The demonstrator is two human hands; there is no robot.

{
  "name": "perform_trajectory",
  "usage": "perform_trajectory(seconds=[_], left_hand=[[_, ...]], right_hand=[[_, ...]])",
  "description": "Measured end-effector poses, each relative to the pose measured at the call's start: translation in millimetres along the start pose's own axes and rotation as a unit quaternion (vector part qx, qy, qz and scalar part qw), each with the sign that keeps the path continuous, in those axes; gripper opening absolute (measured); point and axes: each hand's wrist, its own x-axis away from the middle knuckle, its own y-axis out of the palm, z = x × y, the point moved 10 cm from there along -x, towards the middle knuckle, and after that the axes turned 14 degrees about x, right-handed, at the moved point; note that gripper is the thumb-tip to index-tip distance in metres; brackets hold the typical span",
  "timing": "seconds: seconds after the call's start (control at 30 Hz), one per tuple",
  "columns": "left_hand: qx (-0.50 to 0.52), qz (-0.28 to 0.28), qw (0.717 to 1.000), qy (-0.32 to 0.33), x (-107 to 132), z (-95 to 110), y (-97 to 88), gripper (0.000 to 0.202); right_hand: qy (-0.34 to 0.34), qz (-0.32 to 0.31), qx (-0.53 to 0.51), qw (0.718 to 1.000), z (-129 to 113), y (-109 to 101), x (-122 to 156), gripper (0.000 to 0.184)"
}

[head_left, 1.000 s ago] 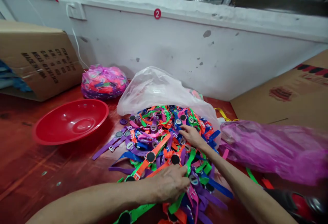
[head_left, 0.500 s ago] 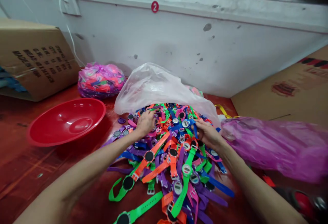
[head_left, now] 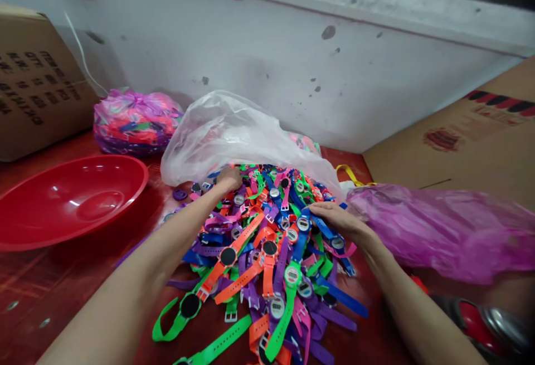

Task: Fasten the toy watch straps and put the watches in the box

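Note:
A heap of toy wristwatches [head_left: 270,248] in orange, green, purple, pink and blue spills out of a white plastic bag [head_left: 234,125]. My left hand [head_left: 229,178] is at the far left of the heap, by the bag's mouth. Its fingers point down among the watches and are mostly hidden, so I cannot tell what they grip. Over the heap's right side, my right hand [head_left: 332,217] has its fingers stretched out, the tips at the strap of a blue watch [head_left: 303,224]. That watch lies on top of the heap, its strap running toward me.
At the left stands a red basin [head_left: 75,203], with a pink bag of watches [head_left: 137,120] behind it. Cardboard boxes stand left [head_left: 42,86] and right [head_left: 460,136]. A crumpled pink plastic bag [head_left: 438,225] lies right of the heap on the red table [head_left: 37,292].
My view has shifted, moving the scene leftward. My left hand has gone deeper toward the bag's mouth. The blue watch at my right hand now lies lengthwise over the heap, and those fingers have straightened.

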Motion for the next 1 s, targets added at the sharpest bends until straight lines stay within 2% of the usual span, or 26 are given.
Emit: perform_trajectory(seconds=[0.1, 0.23, 0.37, 0.5, 0.57, 0.63, 0.67, 0.7, 0.77, 0.83, 0.9, 1.0], left_hand=[[-0.006, -0.005, 1.000, 0.024, 9, 0, -3.2, 0.035], [-0.003, -0.015, 0.996, 0.088, 29, 9, -7.2, 0.031], [0.004, -0.036, 0.989, 0.141, 55, 17, -5.5, 0.027], [0.011, -0.032, 0.987, 0.157, 86, 9, -6.0, 0.020], [0.015, -0.019, 0.988, 0.151, 101, -1, -9.3, 0.020], [0.017, -0.001, 0.991, 0.136, 114, -11, -14.4, 0.021], [0.017, 0.011, 0.992, 0.124, 121, -16, -17.6, 0.022], [0.017, 0.031, 0.993, 0.115, 128, -19, -22.1, 0.025], [0.010, 0.099, 0.988, 0.122, 147, -18, -33.6, 0.031], [-0.009, 0.163, 0.972, 0.171, 176, -6, -36.7, 0.034], [-0.037, 0.158, 0.957, 0.241, 208, 9, -18.8, 0.033], [-0.066, 0.066, 0.954, 0.285, 249, 15, 28.2, 0.038]], right_hand=[[-0.019, 0.037, 0.122, 0.992, 0, -6, -11, 0.034], [-0.058, 0.089, 0.291, 0.951, -6, -11, -22, 0.024], [-0.064, 0.111, 0.345, 0.930, -5, -10, -25, 0.024], [-0.049, 0.130, 0.396, 0.908, -8, -4, -12, 0.025], [-0.027, 0.167, 0.456, 0.874, -18, -3, 3, 0.027], [-0.019, 0.204, 0.538, 0.818, -38, 2, 21, 0.029], [-0.028, 0.211, 0.571, 0.793, -50, 9, 30, 0.029], [-0.048, 0.205, 0.591, 0.779, -62, 19, 39, 0.028], [-0.122, 0.153, 0.585, 0.787, -84, 52, 53, 0.026], [-0.209, 0.085, 0.556, 0.800, -100, 93, 70, 0.024], [-0.277, 0.036, 0.539, 0.795, -107, 133, 88, 0.025], [-0.318, 0.003, 0.550, 0.772, -92, 182, 106, 0.032]])
